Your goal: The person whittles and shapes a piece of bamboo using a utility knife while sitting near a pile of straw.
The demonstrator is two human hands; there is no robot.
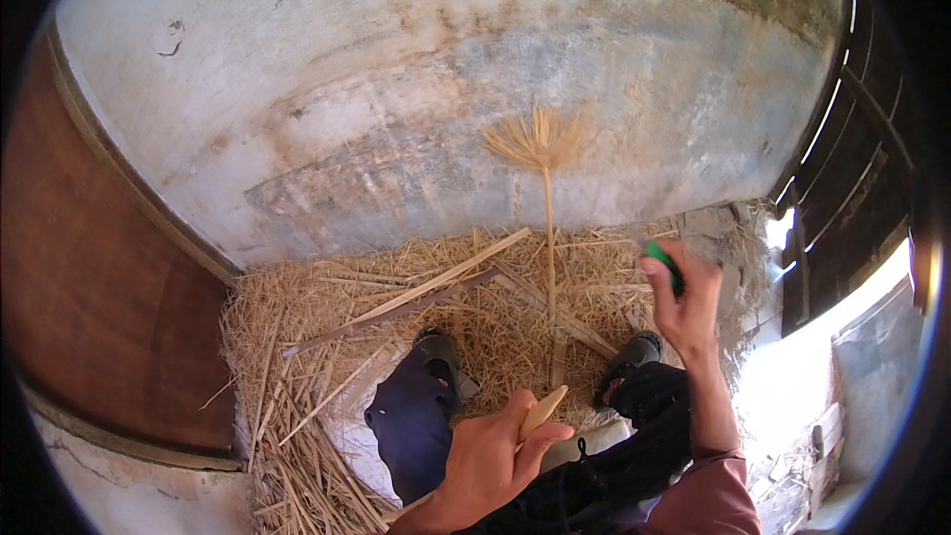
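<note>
The left hand point(490, 456) is clenched around the lower end of a long, thin, pale straw stalk with a fanned, bristly golden head point(543, 139). The stalk rises straight up from the fist, and its head stands in front of the stained, patchy grey plaster wall point(416, 69). The thumb and curled fingers hide the bottom of the stalk, so where it ends cannot be seen. A pale, rounded wooden tip point(545, 408) pokes out just above the fist; whether it belongs to the stalk or is a separate tool is hard to tell.

To the right of the stalk, the right hand point(684, 292) is raised and grasping a small green object point(662, 263). The fingers cover most of it, so its shape and kind cannot be made out.

Beneath the stalk lies a loose bed of dry yellow straw point(297, 357), with a few long flat wooden slats point(416, 297) lying across it at a slant. The person's legs in dark blue trousers point(411, 426) stretch toward the wall either side of the stalk, ending in dark shoes point(441, 357) half sunk in the straw. Left of the stalk, a reddish-brown wooden panel point(109, 317) bends along the rim of the view. Far right of it, dark slatted boards point(852, 188) are washed out by bright daylight
</note>
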